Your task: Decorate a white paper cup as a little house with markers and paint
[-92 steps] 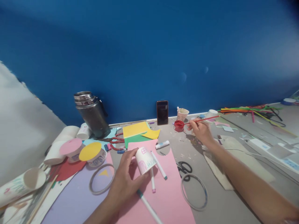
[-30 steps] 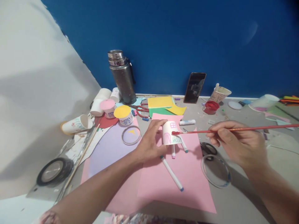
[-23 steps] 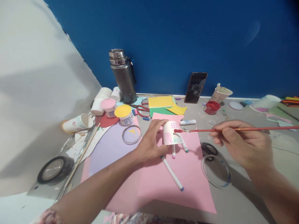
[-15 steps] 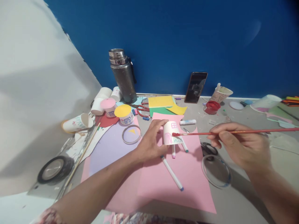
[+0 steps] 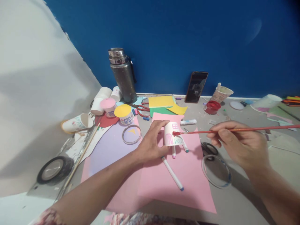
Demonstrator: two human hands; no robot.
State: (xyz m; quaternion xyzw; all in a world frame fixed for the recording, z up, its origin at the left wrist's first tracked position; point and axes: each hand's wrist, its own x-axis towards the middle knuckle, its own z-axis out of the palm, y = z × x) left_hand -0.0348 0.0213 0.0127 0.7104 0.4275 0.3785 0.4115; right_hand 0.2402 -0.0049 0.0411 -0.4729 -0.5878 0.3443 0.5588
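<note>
Between the thumb and fingers of my left hand (image 5: 154,140) is a small white paper cup (image 5: 170,126), bottom end up, with a pink window, a pink door and green marks drawn on it. My right hand (image 5: 239,143) pinches a red-handled paintbrush (image 5: 199,132). Red paint coats its bristles, which meet the cup's side near the door. Below the cup, a blue-ended white marker (image 5: 172,174) lies on pink paper (image 5: 180,197). Two more markers, one pink-ended (image 5: 173,152) and one green-ended (image 5: 185,147), stick out from behind the cup.
An open red paint pot (image 5: 212,107) stands behind my right hand. Black scissors (image 5: 209,150) and a tape ring (image 5: 203,172) lie right of the paper. Decorated cups (image 5: 124,115), a steel flask (image 5: 124,81) and a propped phone (image 5: 196,87) stand farther back.
A small red dab now shows on the cup beneath the brush tip. The cup has turned slightly, and my right hand has shifted a little left and up.
</note>
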